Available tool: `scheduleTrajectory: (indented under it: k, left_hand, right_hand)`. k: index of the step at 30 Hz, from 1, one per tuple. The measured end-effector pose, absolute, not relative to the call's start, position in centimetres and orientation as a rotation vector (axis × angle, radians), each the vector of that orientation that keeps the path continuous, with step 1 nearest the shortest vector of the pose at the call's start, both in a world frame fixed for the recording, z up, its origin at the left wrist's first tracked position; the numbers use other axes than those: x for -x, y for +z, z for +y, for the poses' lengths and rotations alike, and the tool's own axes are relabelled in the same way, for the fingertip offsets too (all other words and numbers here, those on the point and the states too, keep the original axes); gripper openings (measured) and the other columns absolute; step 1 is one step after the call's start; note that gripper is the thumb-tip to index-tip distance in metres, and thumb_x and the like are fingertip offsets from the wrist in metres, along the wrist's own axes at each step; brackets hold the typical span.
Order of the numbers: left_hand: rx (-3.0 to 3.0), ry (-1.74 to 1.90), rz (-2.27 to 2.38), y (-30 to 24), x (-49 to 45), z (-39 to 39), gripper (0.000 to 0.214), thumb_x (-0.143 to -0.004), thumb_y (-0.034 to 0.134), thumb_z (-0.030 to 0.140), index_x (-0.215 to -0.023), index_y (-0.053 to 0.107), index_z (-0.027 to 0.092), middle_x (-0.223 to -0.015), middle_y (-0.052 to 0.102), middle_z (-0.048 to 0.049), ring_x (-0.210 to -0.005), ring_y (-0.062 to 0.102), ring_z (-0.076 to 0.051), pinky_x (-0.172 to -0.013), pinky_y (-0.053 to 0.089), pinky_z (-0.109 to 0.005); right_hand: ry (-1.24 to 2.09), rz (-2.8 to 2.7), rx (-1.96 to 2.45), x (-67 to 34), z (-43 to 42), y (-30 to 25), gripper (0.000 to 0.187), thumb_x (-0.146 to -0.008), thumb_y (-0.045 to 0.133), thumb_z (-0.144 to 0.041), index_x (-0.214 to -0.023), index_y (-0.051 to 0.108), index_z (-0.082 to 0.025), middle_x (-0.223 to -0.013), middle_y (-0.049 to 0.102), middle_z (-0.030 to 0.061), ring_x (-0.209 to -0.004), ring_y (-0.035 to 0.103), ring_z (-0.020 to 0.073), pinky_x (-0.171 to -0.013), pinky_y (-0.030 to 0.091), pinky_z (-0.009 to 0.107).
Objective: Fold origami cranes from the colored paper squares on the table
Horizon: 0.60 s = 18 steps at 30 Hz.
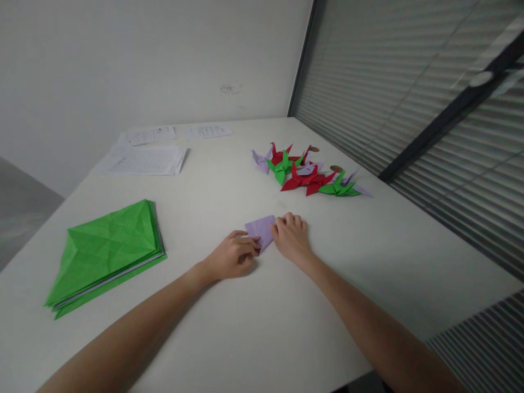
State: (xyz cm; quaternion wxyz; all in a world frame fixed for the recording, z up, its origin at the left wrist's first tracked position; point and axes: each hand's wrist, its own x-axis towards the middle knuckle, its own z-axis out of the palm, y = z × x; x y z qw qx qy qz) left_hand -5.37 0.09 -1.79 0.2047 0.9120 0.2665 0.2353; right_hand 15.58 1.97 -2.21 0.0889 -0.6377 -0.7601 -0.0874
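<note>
A small piece of folded lilac origami paper (261, 230) lies on the white table between my hands. My left hand (235, 254) rests at its lower left, with bent fingers gripping and pressing the paper's near edge. At the right corner, the curled fingers of my right hand (291, 234) hold the paper's edge. The thumbs and fingertips are partly hidden, so how far they reach under the paper does not show.
Several folded paper cranes (301, 177) in red, green and lilac sit in a cluster beyond my right hand. A stack of creased green paper (110, 245) lies at left. Printed sheets (143, 160) are farther back. Window blinds (409, 98) border the table's right side.
</note>
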Motion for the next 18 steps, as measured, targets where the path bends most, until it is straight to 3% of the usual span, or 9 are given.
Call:
scheduleTrajectory:
  k: [5, 12, 18]
  left_hand:
    - [-2.570, 0.658, 0.779, -1.59, 5.25, -0.04, 0.041, -0.078, 0.047, 0.011, -0.116, 0.063, 0.019, -0.113, 0.071, -0.0092, -0.118, 0.061, -0.021, -0.106, 0.039, -0.043]
    - [-2.654, 0.652, 0.740, -1.71, 5.20, -0.16, 0.030, -0.081, 0.050, 0.013, -0.102, 0.070, 0.021, -0.105, 0.071, -0.0061, -0.118, 0.061, -0.021, -0.108, 0.038, -0.041]
    - [-2.718, 0.642, 0.775, -1.32, 4.94, -0.43, 0.022, -0.079, 0.052, 0.014, -0.090, 0.069, 0.022, -0.112, 0.068, -0.0058, -0.108, 0.063, -0.020, -0.117, 0.025, -0.046]
  right_hand:
    - [-0.262, -2.255, 1.884, -15.69, 2.13, -2.54, 0.028, -0.097, 0.042, -0.036, -0.098, 0.064, -0.018, -0.104, 0.059, 0.0138, -0.097, 0.046, 0.0287, -0.079, 0.032, 0.039]
    - [-0.142, -2.259, 1.793, -16.01, 2.66, -2.86, 0.024, -0.096, 0.046, -0.034, -0.092, 0.065, -0.020, -0.106, 0.059, 0.0110, -0.099, 0.046, 0.0269, -0.082, 0.033, 0.038]
    - [-0.133, -2.236, 1.816, -15.95, 2.67, -2.80, 0.024, -0.095, 0.048, -0.037, -0.092, 0.066, -0.021, -0.106, 0.059, 0.0113, -0.098, 0.046, 0.0273, -0.081, 0.033, 0.038]
